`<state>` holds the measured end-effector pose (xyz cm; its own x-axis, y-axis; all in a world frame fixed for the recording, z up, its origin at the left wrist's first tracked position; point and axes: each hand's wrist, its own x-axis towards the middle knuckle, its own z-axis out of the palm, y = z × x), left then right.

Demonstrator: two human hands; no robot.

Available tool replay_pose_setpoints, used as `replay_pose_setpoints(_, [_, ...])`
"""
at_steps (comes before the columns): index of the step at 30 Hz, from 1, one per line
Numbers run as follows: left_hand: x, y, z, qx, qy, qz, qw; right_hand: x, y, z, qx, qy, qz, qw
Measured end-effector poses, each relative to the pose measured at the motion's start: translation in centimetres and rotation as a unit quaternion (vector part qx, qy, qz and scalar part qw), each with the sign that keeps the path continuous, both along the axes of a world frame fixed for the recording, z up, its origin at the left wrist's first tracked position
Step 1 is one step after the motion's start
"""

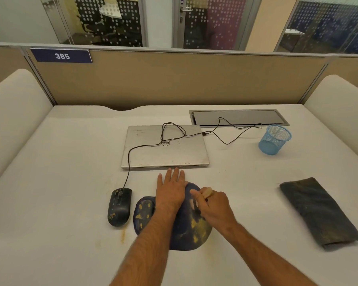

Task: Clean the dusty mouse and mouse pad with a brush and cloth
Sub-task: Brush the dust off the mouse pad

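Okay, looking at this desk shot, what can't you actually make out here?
Head view:
- Brush: mostly hidden inside the right hand; bristles blurred.
- Mouse pad: its middle is covered by the left hand and forearm.
- Pen cup: contents unclear through the mesh.
- Cloth: underside hidden.

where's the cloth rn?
Head view: the dark cloth lies flat on the desk's right side, untouched, below the blue mesh cup.

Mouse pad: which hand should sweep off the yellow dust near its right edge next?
The right hand. It already grips the brush directly over the mouse pad, beside that dust, while the left hand lies flat, pinning the pad.
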<state>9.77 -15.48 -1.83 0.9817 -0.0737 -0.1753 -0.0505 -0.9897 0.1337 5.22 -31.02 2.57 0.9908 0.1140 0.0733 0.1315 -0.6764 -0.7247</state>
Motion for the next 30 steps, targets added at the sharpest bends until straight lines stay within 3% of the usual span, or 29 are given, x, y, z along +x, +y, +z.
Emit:
replay_pose_setpoints(3, [0.0, 0.0, 0.0, 0.005, 0.002, 0.000, 1.000, -0.1, 0.0, 0.1, 0.033, 0.040, -0.022, 0.998])
replay_pose_setpoints(6, [0.1, 0.0, 0.2, 0.001, 0.001, 0.002, 1.000, -0.1, 0.1, 0.5, 0.087, -0.021, -0.053, 0.995])
replay_pose_setpoints(8, [0.0, -0.1, 0.2, 0.000, 0.002, 0.002, 1.000, -0.1, 0.1, 0.6, 0.071, -0.047, -0.045, 0.995])
replay_pose_setpoints(12, [0.0, 0.0, 0.2, 0.003, 0.000, -0.002, 1.000, -0.4, 0.1, -0.1, 0.009, 0.030, -0.007, 0.999])
replay_pose_setpoints(15, [0.0, 0.0, 0.1, 0.004, -0.005, 0.000, 1.000, -0.5, 0.1, 0.4, 0.057, 0.040, -0.042, 0.997])
replay_pose_setpoints(19, [0.1, 0.0, -0.2, 0.001, -0.007, 0.001, 1.000, -0.5, 0.1, 0.8, 0.069, -0.022, -0.043, 0.996])
replay_pose_setpoints(23, [0.1, 0.0, -0.5, 0.003, -0.010, 0.001, 1.000, -1.0, 0.1, 0.1, 0.013, 0.040, -0.002, 0.999])
replay_pose_setpoints(25, [0.1, 0.1, -0.6, 0.006, -0.014, 0.001, 1.000, -1.2, 0.0, 0.2, 0.031, 0.062, -0.016, 0.997])
replay_pose_setpoints(30, [0.3, 0.0, -0.6, -0.001, -0.009, 0.002, 1.000, -1.4, 0.1, 0.8, 0.089, 0.015, -0.050, 0.995])
